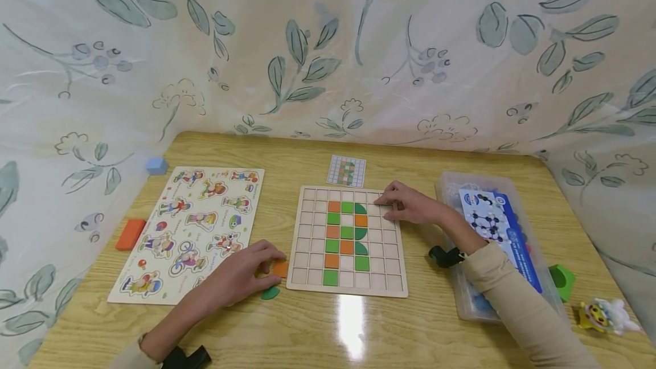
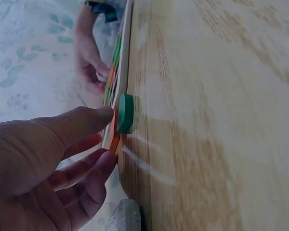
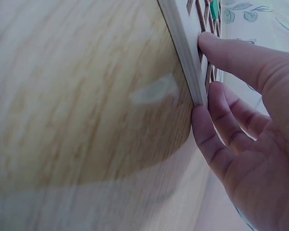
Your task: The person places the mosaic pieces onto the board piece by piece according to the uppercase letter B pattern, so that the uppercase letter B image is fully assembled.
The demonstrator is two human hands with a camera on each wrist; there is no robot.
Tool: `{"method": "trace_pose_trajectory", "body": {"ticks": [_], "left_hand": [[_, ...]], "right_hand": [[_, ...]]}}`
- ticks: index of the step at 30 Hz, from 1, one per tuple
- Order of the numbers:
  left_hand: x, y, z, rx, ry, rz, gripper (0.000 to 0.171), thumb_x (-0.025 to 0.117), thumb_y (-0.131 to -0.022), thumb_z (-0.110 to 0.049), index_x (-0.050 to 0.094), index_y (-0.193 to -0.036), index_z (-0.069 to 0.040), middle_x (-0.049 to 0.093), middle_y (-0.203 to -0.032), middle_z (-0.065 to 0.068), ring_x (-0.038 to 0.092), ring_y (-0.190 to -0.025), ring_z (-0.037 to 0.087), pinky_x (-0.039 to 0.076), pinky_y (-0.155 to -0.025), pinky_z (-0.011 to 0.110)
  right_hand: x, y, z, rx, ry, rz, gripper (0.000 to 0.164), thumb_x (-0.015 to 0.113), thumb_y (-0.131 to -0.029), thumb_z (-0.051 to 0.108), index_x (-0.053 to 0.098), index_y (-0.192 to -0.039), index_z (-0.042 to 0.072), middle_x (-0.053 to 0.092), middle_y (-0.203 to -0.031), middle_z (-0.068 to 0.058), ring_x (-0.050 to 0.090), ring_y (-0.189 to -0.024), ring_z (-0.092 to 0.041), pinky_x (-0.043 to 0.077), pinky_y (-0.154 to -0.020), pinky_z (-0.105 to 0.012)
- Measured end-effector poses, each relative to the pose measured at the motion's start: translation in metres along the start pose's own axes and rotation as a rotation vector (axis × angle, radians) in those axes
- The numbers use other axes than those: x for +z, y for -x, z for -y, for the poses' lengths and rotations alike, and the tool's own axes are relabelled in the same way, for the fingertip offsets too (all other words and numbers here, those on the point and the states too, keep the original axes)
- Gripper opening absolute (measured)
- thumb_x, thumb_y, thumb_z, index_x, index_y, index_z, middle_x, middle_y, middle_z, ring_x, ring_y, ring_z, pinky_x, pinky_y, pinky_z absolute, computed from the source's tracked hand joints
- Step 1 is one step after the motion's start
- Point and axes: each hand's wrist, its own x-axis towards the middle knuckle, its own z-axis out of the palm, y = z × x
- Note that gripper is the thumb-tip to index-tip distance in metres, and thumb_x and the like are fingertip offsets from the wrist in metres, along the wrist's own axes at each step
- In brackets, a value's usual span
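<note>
A square wooden grid board [image 1: 381,281] lies mid-table, with orange and green squares and dark green quarter-round tiles set in several cells. At its left edge my left hand [image 1: 245,271] has its thumb and fingertips at opposite sides of an orange tile [image 2: 113,137]. Close by the thumb lies a green quarter-round tile [image 1: 270,293]. My right hand [image 1: 417,206] rests at the board's far right corner; in the right wrist view the thumb lies on its top and a finger touches its edge. Behind the board is a small pattern card [image 1: 332,171].
On the left, a picture puzzle board [image 1: 171,295] has an orange block [image 1: 130,234] and a blue block [image 1: 156,166] beside it. A clear plastic box [image 1: 453,184] with a printed sheet [image 1: 487,221] stands right, near a green ring [image 1: 562,282] and small yellow toy [image 1: 597,318].
</note>
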Motion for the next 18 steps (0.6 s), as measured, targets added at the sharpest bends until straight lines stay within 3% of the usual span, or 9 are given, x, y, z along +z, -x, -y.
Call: {"method": "trace_pose_trajectory", "body": {"ticks": [18], "left_hand": [[0.0022, -0.0046, 0.0003, -0.011, 0.008, 0.038, 0.034, 0.077, -0.082, -0.026, 0.068, -0.114, -0.017, 0.050, -0.086, -0.009, 0.042, -0.070, 0.000, 0.035, -0.059, 0.015]], "right_hand": [[0.0010, 0.0001, 0.0004, 0.003, -0.005, -0.005, 0.035, 0.067, -0.090, 0.010, 0.064, -0.125, 0.007, 0.049, -0.110, -0.011, 0.046, -0.089, -0.021, 0.041, -0.075, -0.024]]}}
